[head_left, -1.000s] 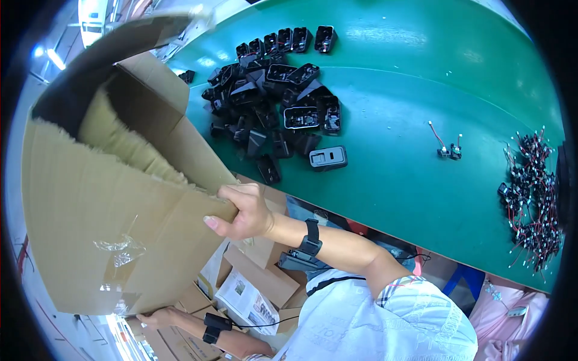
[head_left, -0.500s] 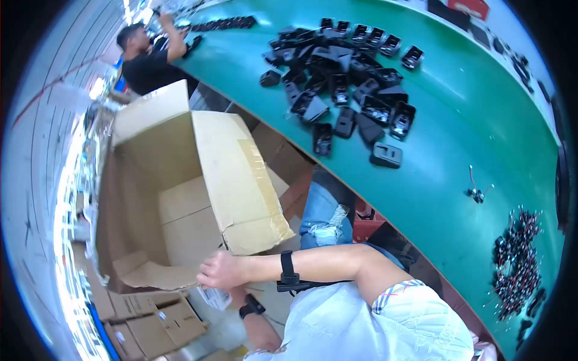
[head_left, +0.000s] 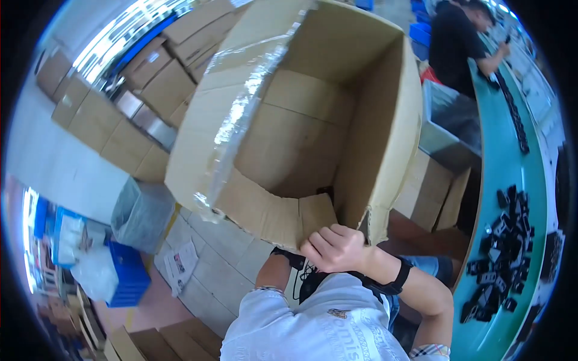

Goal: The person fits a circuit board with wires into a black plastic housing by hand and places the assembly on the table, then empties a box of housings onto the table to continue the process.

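Observation:
A large open cardboard box (head_left: 376,126) stands tilted in front of me, its mouth facing me, with clear tape along its left flap. My right hand (head_left: 334,248) is closed over the edge of the box's near flap, close to the near right corner. My left forearm (head_left: 275,271), with a black wristband, reaches up under that flap. The flap hides my left hand and its fingers. Deep in the box's near corner shows a small dark thing (head_left: 325,191) that I cannot make out.
At right runs a green workbench (head_left: 490,174) with a heap of black plastic housings (head_left: 500,253). A co-worker (head_left: 454,45) is at its far end. Cardboard cartons (head_left: 114,129) stack at left, near a bag-lined bin (head_left: 141,213) and a blue crate (head_left: 128,274). A printed sheet (head_left: 180,265) lies on the floor.
My view has swung left, so the workbench and co-worker now appear at the right. The box fills more of the middle. My right hand is still at its edge.

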Demonstrator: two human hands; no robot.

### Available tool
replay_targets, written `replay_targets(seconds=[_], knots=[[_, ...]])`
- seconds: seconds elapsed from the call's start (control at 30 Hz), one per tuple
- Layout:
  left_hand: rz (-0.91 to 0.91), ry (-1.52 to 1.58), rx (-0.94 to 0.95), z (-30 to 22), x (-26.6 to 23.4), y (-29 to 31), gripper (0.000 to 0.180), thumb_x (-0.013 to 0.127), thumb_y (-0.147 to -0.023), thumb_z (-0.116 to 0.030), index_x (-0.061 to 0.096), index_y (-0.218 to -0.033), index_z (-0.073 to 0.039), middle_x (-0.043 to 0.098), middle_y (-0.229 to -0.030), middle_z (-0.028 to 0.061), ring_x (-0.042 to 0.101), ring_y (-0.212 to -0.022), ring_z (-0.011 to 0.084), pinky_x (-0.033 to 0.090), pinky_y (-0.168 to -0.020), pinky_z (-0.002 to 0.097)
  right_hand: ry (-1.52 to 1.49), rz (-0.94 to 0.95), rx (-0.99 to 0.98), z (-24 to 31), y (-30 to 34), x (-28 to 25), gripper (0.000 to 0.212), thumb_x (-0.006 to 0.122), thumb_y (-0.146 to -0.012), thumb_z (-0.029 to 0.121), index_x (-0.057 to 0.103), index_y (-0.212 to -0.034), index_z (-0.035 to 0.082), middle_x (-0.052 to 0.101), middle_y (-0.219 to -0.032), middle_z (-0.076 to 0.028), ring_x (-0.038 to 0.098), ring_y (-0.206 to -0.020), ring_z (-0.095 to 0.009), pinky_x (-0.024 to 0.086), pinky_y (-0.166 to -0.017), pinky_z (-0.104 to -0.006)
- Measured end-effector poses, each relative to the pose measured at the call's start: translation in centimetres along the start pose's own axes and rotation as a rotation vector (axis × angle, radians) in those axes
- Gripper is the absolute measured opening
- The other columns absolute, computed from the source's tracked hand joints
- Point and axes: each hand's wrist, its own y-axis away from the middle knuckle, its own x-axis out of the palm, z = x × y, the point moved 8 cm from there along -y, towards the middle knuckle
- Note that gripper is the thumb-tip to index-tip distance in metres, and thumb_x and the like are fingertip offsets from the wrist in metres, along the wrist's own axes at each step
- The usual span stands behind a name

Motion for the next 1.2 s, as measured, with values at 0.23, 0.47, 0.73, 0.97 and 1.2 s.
replay_targets(seconds=[0.23, 0.47, 0.73, 0.97, 1.2], knots=[[-0.081, 0.007, -0.11, -3.1, 6.0, -4.8, 0.065, 0.046, -0.102, -0.044, 0.052, -0.142, 0.007, 0.056, -0.145, 0.0214, 0.057, -0.129, 0.0367, 0.046, -0.11, 0.0452, -0.33, -0.13, -0.206, 4.8, -15.0, 4.3, 0.038, 0.063, -0.08, 0.021, 0.068, -0.116, 0.007, 0.066, -0.127, -0.012, 0.062, -0.119, -0.026, 0.052, -0.098, -0.0373], [-0.031, -0.155, -0.324, 4.9, 18.4, -11.5, 0.063, 0.046, -0.102, -0.043, 0.054, -0.14, 0.007, 0.057, -0.144, 0.0214, 0.058, -0.128, 0.0364, 0.046, -0.109, 0.0442, -0.452, 0.186, 0.144, 3.7, -9.6, 4.1, 0.039, 0.068, -0.086, 0.014, 0.066, -0.124, 0.009, 0.058, -0.143, -0.012, 0.056, -0.132, -0.031, 0.051, -0.104, -0.0418], [0.785, -0.759, 0.179, 16.8, 28.2, 7.1, 0.022, 0.059, -0.095, -0.012, 0.065, -0.113, -0.001, 0.066, -0.11, 0.0141, 0.062, -0.1, 0.0257, 0.052, -0.086, 0.041, -0.312, 0.405, 1.11, -1.6, 14.4, 0.1, 0.027, 0.073, -0.085, 0.009, 0.071, -0.112, 0.007, 0.071, -0.115, -0.012, 0.066, -0.108, -0.037, 0.054, -0.095, -0.0444], [1.584, -0.308, 0.521, 2.8, 43.2, 39.6, 0.027, 0.06, -0.091, -0.003, 0.06, -0.118, 0.0, 0.063, -0.111, 0.0129, 0.061, -0.103, 0.0266, 0.049, -0.092, 0.0364, -0.097, 0.003, 1.536, 1.7, 20.4, -10.6, 0.02, 0.07, -0.094, 0.018, 0.071, -0.11, 0.004, 0.073, -0.108, -0.016, 0.068, -0.103, -0.036, 0.055, -0.092, -0.0432], [2.493, 0.419, 0.669, -8.7, 33.2, 77.2, 0.022, 0.069, -0.086, -0.005, 0.067, -0.108, -0.001, 0.068, -0.117, 0.0157, 0.063, -0.114, 0.0327, 0.049, -0.1, 0.0412, 0.736, -0.361, 1.655, 9.2, 20.2, -25.9, 0.016, 0.073, -0.081, 0.001, 0.073, -0.098, 0.004, 0.075, -0.098, -0.011, 0.072, -0.092, -0.031, 0.057, -0.083, -0.0386]])
